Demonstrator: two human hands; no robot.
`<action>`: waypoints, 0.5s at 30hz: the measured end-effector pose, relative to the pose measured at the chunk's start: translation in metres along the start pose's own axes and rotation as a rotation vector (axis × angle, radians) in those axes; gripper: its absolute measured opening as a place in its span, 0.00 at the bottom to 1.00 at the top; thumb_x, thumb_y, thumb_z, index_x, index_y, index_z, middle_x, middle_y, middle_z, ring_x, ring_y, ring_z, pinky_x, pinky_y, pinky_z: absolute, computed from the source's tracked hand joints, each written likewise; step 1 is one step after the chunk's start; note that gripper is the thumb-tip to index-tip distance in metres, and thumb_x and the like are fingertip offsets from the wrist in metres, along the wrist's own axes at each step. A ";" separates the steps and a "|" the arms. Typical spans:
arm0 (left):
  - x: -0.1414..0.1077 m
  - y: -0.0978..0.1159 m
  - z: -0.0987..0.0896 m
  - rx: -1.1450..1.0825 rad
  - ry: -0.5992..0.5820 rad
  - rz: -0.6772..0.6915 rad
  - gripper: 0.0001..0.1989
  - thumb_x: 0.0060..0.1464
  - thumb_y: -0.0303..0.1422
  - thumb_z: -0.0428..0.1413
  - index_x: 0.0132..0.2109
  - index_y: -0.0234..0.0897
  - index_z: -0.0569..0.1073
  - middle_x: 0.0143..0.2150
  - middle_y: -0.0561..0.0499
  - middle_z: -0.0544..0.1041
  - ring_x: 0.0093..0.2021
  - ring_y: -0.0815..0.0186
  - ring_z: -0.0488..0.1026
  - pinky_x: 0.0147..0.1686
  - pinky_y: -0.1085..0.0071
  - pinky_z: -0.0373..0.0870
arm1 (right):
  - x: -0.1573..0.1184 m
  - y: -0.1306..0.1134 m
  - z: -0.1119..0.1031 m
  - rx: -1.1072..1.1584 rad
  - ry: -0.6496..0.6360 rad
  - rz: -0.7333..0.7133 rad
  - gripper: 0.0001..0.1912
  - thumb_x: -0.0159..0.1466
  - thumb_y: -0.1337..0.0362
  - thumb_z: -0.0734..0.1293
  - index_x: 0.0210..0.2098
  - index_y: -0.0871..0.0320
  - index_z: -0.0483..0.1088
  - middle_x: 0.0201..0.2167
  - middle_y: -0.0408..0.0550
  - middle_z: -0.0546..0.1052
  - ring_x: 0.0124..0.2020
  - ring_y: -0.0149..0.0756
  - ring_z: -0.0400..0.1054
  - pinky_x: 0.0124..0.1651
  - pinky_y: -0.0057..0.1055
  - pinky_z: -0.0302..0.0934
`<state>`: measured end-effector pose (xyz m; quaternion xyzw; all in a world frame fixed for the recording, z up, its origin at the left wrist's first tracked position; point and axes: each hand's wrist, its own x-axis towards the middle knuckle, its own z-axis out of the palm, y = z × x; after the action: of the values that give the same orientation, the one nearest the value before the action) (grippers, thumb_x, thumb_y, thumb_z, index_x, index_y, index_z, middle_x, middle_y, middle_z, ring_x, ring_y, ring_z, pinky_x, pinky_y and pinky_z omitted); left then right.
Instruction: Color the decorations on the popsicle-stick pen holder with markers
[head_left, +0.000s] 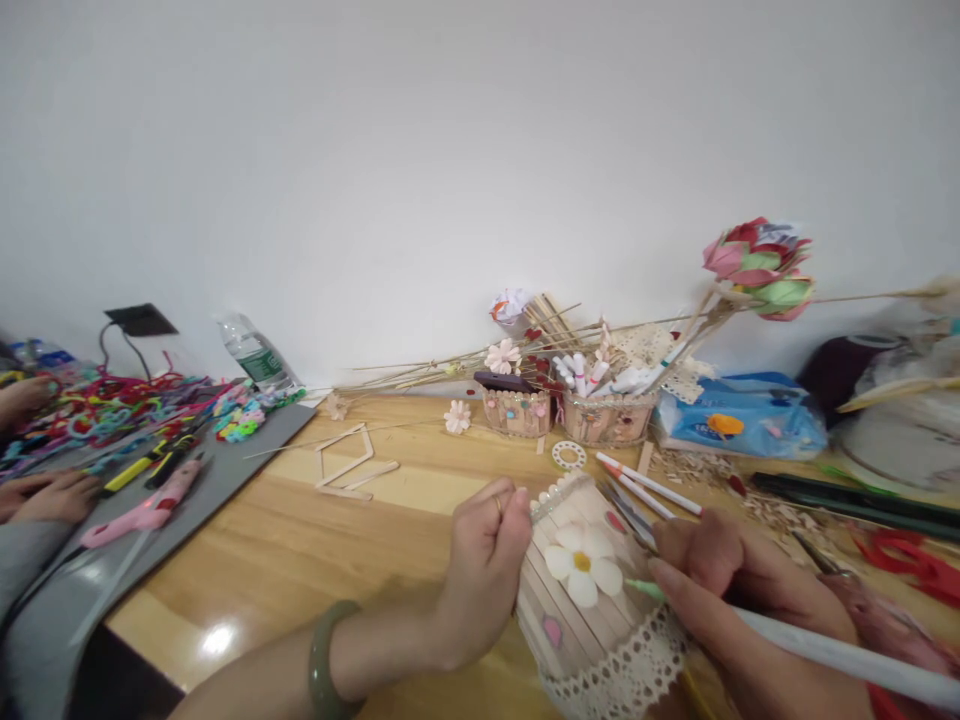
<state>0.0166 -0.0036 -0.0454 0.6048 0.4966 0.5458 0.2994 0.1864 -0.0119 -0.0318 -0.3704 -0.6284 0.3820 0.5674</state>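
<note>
My left hand (487, 575) is closed on the upper left edge of a container faced with wooden craft sticks (600, 640), which leans at a slant. A white flower with a yellow centre, small pink and red pieces and a lace band (622, 670) decorate its face. Between the fingers of my right hand (750, 600) is a white marker (840, 650). Its green tip touches or nearly touches the container's face just right of the flower. A pair of scissors (628, 512) lies behind the container, partly hidden by my right hand.
Two decorated stick holders (517, 415) stand by the wall, one full of markers. Beside them are a blue tissue pack (739, 415) and paper flowers (761, 265). Loose sticks (352, 465) lie left. Another person's hand (56, 497) rests near a pink glue gun (146, 508).
</note>
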 end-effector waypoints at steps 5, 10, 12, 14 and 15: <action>-0.002 -0.001 -0.001 0.004 0.000 0.011 0.19 0.61 0.34 0.42 0.21 0.39 0.49 0.21 0.57 0.52 0.23 0.71 0.52 0.24 0.73 0.51 | 0.001 -0.001 0.000 -0.058 -0.042 -0.001 0.17 0.56 0.66 0.67 0.18 0.55 0.54 0.16 0.35 0.61 0.18 0.27 0.56 0.19 0.21 0.54; -0.003 0.000 -0.002 0.032 0.014 0.040 0.19 0.61 0.33 0.41 0.21 0.39 0.49 0.21 0.57 0.52 0.23 0.71 0.52 0.23 0.73 0.51 | 0.000 -0.004 -0.002 -0.067 -0.062 -0.032 0.16 0.55 0.67 0.67 0.18 0.55 0.55 0.16 0.35 0.62 0.17 0.26 0.56 0.18 0.21 0.53; -0.003 0.001 -0.002 0.040 0.014 0.056 0.19 0.61 0.33 0.41 0.21 0.38 0.48 0.21 0.57 0.52 0.22 0.71 0.52 0.23 0.73 0.51 | 0.000 -0.005 -0.002 -0.079 -0.092 -0.036 0.15 0.55 0.68 0.67 0.18 0.55 0.56 0.16 0.36 0.64 0.17 0.27 0.57 0.19 0.22 0.53; -0.004 0.003 -0.002 0.043 0.003 0.061 0.19 0.61 0.33 0.41 0.21 0.38 0.49 0.21 0.57 0.52 0.22 0.71 0.52 0.22 0.73 0.51 | 0.001 -0.004 -0.002 -0.027 -0.047 0.004 0.16 0.54 0.68 0.68 0.17 0.55 0.57 0.15 0.36 0.62 0.17 0.27 0.56 0.19 0.22 0.53; -0.004 0.003 -0.002 0.043 -0.002 0.063 0.19 0.61 0.33 0.41 0.21 0.38 0.49 0.21 0.57 0.52 0.22 0.71 0.52 0.22 0.74 0.51 | 0.001 -0.004 -0.002 0.034 -0.009 0.040 0.17 0.54 0.67 0.68 0.16 0.55 0.57 0.14 0.36 0.61 0.17 0.27 0.55 0.19 0.22 0.53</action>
<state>0.0161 -0.0088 -0.0433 0.6271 0.4887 0.5434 0.2694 0.1881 -0.0121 -0.0276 -0.3713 -0.6168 0.4057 0.5630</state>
